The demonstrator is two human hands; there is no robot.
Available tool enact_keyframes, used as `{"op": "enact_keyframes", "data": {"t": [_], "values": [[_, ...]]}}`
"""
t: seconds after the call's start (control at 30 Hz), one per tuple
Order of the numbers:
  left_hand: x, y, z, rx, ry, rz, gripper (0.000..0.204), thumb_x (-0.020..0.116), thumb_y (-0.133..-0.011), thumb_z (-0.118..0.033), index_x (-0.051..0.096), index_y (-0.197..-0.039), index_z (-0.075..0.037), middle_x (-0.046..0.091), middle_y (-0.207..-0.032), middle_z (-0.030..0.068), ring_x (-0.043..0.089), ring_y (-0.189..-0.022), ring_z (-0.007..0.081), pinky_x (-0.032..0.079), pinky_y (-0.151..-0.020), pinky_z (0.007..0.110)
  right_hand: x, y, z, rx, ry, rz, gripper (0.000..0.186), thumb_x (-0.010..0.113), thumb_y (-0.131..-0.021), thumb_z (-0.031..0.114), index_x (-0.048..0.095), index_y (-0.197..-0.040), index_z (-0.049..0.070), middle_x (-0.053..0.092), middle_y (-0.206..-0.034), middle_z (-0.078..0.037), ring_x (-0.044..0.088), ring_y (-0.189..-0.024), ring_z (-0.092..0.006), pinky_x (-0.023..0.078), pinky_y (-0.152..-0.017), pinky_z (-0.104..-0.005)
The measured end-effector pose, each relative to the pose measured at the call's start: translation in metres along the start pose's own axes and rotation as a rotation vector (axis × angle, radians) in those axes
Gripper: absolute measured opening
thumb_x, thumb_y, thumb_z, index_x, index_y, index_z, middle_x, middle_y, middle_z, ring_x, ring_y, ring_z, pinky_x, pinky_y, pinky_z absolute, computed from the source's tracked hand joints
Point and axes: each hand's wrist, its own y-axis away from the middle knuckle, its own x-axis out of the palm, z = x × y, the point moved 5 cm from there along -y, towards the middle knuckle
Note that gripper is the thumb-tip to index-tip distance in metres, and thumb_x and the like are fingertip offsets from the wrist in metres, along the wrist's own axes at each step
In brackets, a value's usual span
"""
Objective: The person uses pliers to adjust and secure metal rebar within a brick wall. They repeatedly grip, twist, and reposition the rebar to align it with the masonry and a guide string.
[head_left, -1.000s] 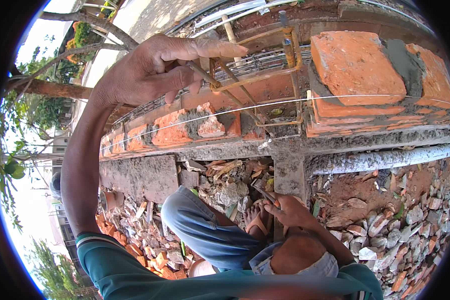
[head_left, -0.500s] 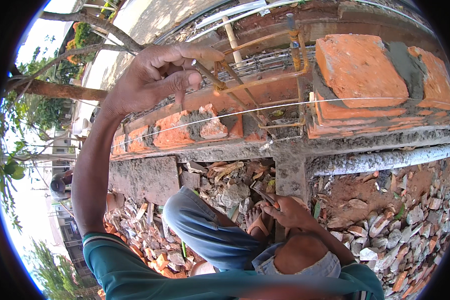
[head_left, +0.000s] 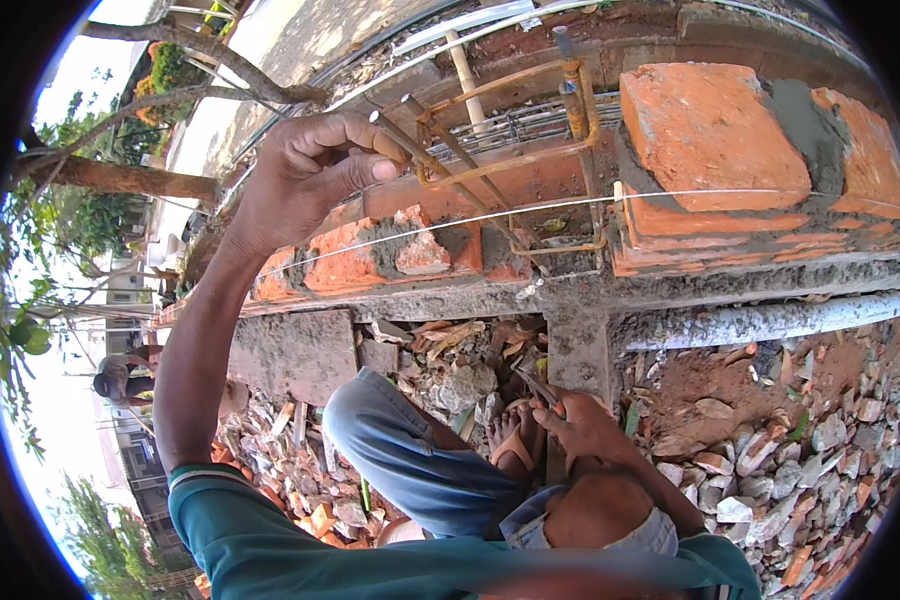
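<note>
My left hand (head_left: pixel 330 170) is raised at the rusty rebar cage (head_left: pixel 460 180), fingers curled against the top of one bar, thumb below it. Low down, beside my sandalled foot (head_left: pixel 510 440), my right hand (head_left: pixel 575 420) grips a metal hand tool (head_left: pixel 538 390) with some orange on it. A white string line (head_left: pixel 480 216) runs past the cage along the brickwork, between a short, rough course of red bricks (head_left: pixel 340 255) at left and a higher mortared stack (head_left: pixel 710 140) at right.
A concrete footing (head_left: pixel 575 340) runs under the wall, with a dirty white pipe (head_left: pixel 770 320) alongside. Broken brick rubble (head_left: pixel 790 470) covers the ground around my bent knees. Tree branches (head_left: pixel 145 183) and a bent-over person (head_left: pixel 125 380) are at far left.
My left hand has moved down and slightly right, its index finger now curled rather than stretched out. My right hand is nearly still. The person at far left has come more into view.
</note>
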Motion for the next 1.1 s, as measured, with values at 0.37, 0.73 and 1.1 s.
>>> {"op": "enact_keyframes", "data": {"t": [0.37, 0.73, 1.1], "values": [[0.015, 0.018, -0.033, -0.008, -0.169, 0.023, 0.01, 0.08, -0.089, -0.004, 0.077, -0.098, 0.0, 0.078, -0.096, 0.0099, 0.073, -0.086, 0.0154, 0.058, -0.075, 0.031, -0.009, 0.001, -0.005, 0.116, -0.222, 0.032, 0.043, 0.061, -0.105, 0.038, 0.062, -0.129, 0.002, 0.065, -0.083, -0.012, 0.066, -0.079, -0.0242, 0.051, -0.075, -0.0397], [0.028, 0.03, -0.034, -0.448, 0.212, -0.06, 0.015, 0.079, -0.092, -0.003, 0.079, -0.107, 0.001, 0.08, -0.099, 0.0088, 0.073, -0.088, 0.0115, 0.059, -0.079, 0.027, -0.034, -0.078, 0.164, -0.379, -0.651, 0.053, 0.04, 0.056, -0.111, 0.033, 0.054, -0.13, -0.002, 0.062, -0.094, -0.006, 0.064, -0.085, -0.0135, 0.057, -0.079, -0.0326], [0.031, 0.028, -0.04, -0.458, 0.117, -0.065, 0.019, 0.079, -0.094, -0.013, 0.079, -0.11, -0.003, 0.078, -0.096, 0.006, 0.071, -0.086, 0.01, 0.057, -0.081, 0.025, -0.054, -0.071, 0.203, -0.577, -0.139, -0.366, 0.027, 0.056, -0.109, 0.027, 0.056, -0.11, -0.001, 0.06, -0.084, -0.014, 0.063, -0.079, -0.0273, 0.049, -0.074, -0.0458]]}}
